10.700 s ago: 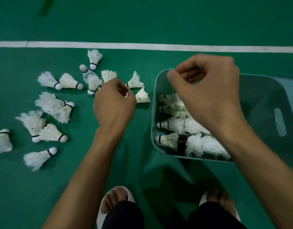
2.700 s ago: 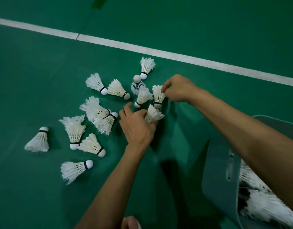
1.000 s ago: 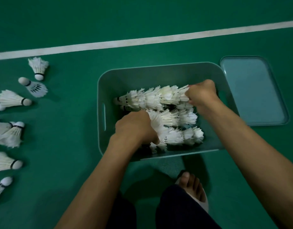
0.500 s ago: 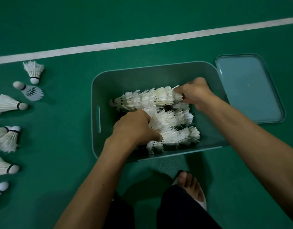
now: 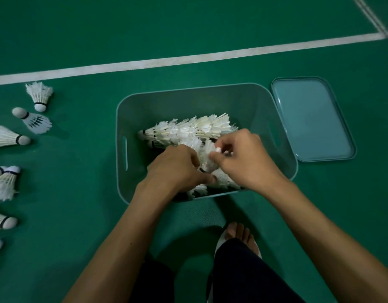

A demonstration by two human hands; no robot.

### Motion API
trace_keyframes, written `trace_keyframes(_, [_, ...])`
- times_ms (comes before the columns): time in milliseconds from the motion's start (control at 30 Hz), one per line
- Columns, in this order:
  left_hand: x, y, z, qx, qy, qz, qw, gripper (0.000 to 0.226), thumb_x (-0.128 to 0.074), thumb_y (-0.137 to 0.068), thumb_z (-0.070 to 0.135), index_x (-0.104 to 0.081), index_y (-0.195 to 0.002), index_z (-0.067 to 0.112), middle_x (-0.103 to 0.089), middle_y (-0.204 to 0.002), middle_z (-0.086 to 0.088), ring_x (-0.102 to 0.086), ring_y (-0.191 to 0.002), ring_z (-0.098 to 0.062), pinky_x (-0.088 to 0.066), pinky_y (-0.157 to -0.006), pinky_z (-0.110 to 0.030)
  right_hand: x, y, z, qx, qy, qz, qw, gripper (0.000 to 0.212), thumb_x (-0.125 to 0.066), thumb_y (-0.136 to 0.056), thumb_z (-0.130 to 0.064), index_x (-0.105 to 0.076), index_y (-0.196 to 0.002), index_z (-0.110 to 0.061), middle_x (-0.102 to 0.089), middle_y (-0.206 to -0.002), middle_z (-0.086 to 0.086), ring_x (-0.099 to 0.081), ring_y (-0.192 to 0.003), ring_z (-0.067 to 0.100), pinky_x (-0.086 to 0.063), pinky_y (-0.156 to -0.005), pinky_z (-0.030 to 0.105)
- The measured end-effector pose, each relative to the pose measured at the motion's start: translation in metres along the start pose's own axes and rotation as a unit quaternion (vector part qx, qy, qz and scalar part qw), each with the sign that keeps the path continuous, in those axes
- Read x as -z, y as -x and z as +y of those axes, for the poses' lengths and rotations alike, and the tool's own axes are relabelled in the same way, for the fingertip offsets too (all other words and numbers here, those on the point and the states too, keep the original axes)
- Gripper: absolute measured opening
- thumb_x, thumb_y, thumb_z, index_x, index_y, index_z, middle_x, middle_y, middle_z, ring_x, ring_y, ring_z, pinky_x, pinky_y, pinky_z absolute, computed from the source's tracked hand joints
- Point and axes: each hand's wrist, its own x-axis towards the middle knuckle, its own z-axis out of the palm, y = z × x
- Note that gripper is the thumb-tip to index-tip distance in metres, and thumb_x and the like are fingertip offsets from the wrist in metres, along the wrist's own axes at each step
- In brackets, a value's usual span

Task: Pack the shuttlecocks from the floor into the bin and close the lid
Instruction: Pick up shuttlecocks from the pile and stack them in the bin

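The white feathered shuttlecocks [image 5: 189, 129] are partly packed: a good many lie on their sides in the one grey-green rectangular plastic bin [image 5: 188, 99], nested cork-into-skirt. One long row runs along the far side and more sit under the hands, too tightly overlapped to count. The left hand [image 5: 176, 169] has its fingers curled down into the feathers at the near side of the bin and grips the pile. The right hand [image 5: 247, 162] pinches the end of one shuttlecock between thumb and curled fingers, just above the rows. I judge the step in hand to be settling these into the rows. Left to do: seven loose shuttlecocks [image 5: 5, 182] show on the green court floor [image 5: 79, 215] at 9 o'clock of the bin — several are cut off by the picture's edge, so more may lie out of view. The one pale blue flat plastic lid [image 5: 311, 121] lies on the floor at 3 o'clock, just beside the bin, not yet fitted. One white painted court line [image 5: 188, 59] runs past at 12 o'clock, and one sandalled foot [image 5: 241, 235] stands at 6 o'clock.
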Motion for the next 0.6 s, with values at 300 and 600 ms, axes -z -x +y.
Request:
trace_keyframes(300, [0.012,-0.008,-0.024,0.033,-0.075,-0.126,0.989,0.054,-0.072,-0.078,0.066,-0.074,-0.099,0.017,-0.071,-0.099,-0.001,-0.068,-0.091,-0.021,-0.056,-0.09,-0.039,0.009,-0.058,-0.002,-0.065,0.307,0.155,0.937,0.021,-0.067,-0.082,0.005,-0.051,-0.076,-0.008,-0.061,-0.077,0.019,-0.059,-0.076,0.039,-0.038,-0.06,0.035])
trace_keyframes(600, [0.015,-0.017,-0.031,0.029,-0.028,-0.039,0.998,0.043,-0.071,-0.083,0.059,-0.071,-0.092,0.016,-0.07,-0.095,-0.002,-0.067,-0.088,-0.023,-0.058,-0.086,-0.043,-0.015,-0.105,0.025,-0.227,-0.023,0.084,0.97,0.018,-0.044,-0.095,0.0,-0.054,-0.08,-0.004,-0.054,-0.077,0.006,-0.05,-0.069,0.025,-0.039,-0.067,0.03])
